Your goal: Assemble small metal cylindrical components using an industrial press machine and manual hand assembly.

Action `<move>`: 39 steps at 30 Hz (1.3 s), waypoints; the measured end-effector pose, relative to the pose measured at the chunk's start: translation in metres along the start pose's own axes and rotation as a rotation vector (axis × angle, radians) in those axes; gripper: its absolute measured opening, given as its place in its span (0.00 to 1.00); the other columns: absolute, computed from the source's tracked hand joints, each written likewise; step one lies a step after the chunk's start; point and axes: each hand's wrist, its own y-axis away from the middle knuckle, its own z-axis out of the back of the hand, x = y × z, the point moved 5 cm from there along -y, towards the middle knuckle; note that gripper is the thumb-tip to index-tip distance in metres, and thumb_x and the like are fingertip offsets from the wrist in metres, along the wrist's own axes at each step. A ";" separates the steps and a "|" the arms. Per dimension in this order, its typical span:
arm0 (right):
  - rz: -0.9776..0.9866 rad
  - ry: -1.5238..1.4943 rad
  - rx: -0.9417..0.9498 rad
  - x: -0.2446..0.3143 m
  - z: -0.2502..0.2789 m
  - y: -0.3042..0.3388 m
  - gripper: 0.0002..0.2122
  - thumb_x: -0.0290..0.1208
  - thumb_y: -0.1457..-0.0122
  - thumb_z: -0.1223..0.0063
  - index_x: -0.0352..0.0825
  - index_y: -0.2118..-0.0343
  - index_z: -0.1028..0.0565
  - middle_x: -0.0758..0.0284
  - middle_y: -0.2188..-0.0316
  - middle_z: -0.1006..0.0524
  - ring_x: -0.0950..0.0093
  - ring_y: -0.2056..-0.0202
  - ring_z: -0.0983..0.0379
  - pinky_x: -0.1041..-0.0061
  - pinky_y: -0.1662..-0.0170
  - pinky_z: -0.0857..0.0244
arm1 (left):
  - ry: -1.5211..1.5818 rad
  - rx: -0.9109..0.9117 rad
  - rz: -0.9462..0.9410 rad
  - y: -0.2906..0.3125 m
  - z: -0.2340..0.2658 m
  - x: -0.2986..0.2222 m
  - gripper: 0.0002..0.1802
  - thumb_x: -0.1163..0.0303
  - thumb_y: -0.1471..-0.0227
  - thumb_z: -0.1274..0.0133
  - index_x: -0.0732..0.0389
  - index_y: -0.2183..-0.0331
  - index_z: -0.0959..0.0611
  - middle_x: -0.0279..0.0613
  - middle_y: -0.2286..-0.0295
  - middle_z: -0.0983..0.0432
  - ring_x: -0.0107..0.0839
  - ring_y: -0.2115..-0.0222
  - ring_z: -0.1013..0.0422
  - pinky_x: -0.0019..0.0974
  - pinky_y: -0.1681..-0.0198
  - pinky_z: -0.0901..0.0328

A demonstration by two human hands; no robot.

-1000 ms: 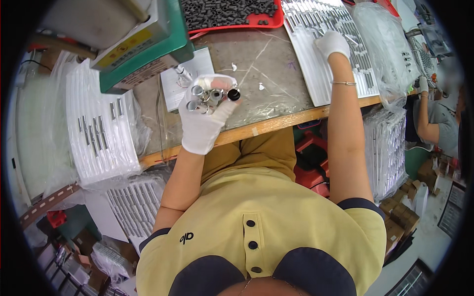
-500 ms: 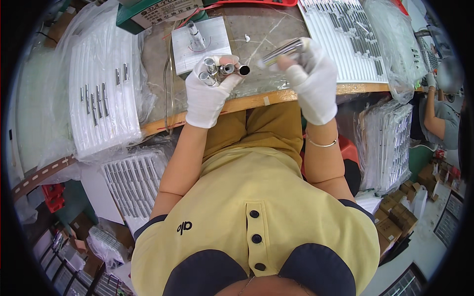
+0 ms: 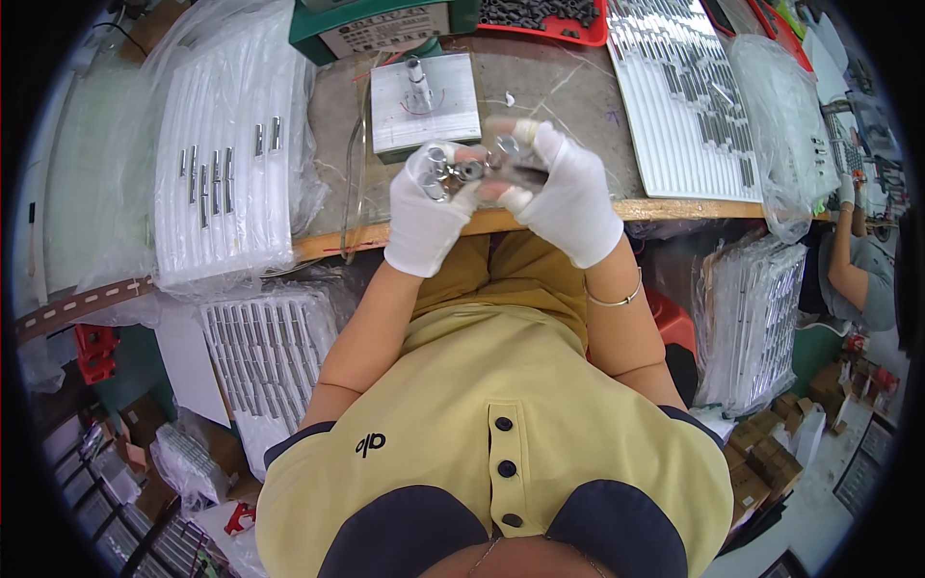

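My left hand [image 3: 419, 226], in a white glove with bare fingertips, is closed around several shiny metal tubes [image 3: 436, 185], their round ends facing up. My right hand [image 3: 575, 204], gloved the same way, is closed on shiny metal tubes [image 3: 508, 145] close beside the left hand's bunch; motion blurs its fingers, so I cannot tell how many it holds. Both hands are above the near wooden edge of the bench. Just beyond them is a square silver block [image 3: 445, 101] with a short shiny upright post [image 3: 418, 82] on it.
A ridged white tray [image 3: 260, 193] with a few metal tubes lies at left, partly under plastic film. Another white tray [image 3: 665, 159], fuller, lies at right. Behind the block are a green box [image 3: 308, 29] and a red tray [image 3: 590, 39] of small dark parts. A co-worker's arm [image 3: 844, 265] shows far right.
My right hand has come left and in close to my left hand, bringing its tubes against or near the left hand's bunch. The whole view has shifted slightly.
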 end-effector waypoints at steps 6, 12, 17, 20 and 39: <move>-0.147 0.062 -0.048 -0.029 -0.021 -0.030 0.11 0.28 0.56 0.37 0.34 0.68 0.24 0.59 0.74 0.22 0.66 0.73 0.24 0.75 0.68 0.30 | 0.018 -0.203 0.054 -0.046 0.043 0.010 0.34 0.80 0.66 0.34 0.66 0.54 0.31 0.39 0.70 0.27 0.26 0.70 0.29 0.27 0.67 0.32; -0.238 0.140 0.161 -0.056 -0.073 -0.084 0.15 0.38 0.52 0.40 0.35 0.62 0.23 0.58 0.70 0.21 0.63 0.67 0.24 0.71 0.60 0.32 | -0.569 0.028 0.050 -0.108 0.068 0.022 0.24 0.67 0.60 0.37 0.66 0.59 0.23 0.46 0.69 0.22 0.32 0.67 0.26 0.31 0.63 0.32; -0.361 0.174 0.261 -0.056 -0.093 -0.088 0.15 0.32 0.54 0.37 0.33 0.63 0.23 0.64 0.72 0.21 0.73 0.70 0.24 0.78 0.63 0.32 | -0.272 -0.129 0.176 -0.085 0.101 0.028 0.17 0.67 0.57 0.38 0.65 0.64 0.21 0.39 0.71 0.21 0.25 0.72 0.27 0.29 0.64 0.34; -0.303 0.273 0.312 -0.054 -0.089 -0.089 0.22 0.40 0.54 0.39 0.35 0.56 0.25 0.61 0.70 0.20 0.66 0.66 0.23 0.72 0.59 0.32 | -0.105 -0.105 0.252 -0.063 0.104 0.029 0.14 0.72 0.54 0.40 0.64 0.63 0.23 0.36 0.72 0.22 0.23 0.72 0.28 0.26 0.67 0.33; -0.414 -0.348 0.208 0.006 -0.031 -0.003 0.06 0.21 0.46 0.48 0.28 0.65 0.23 0.72 0.72 0.24 0.86 0.71 0.31 0.86 0.66 0.36 | -0.225 0.055 0.091 0.004 0.032 -0.020 0.17 0.70 0.64 0.34 0.65 0.75 0.26 0.35 0.82 0.30 0.18 0.81 0.37 0.27 0.77 0.38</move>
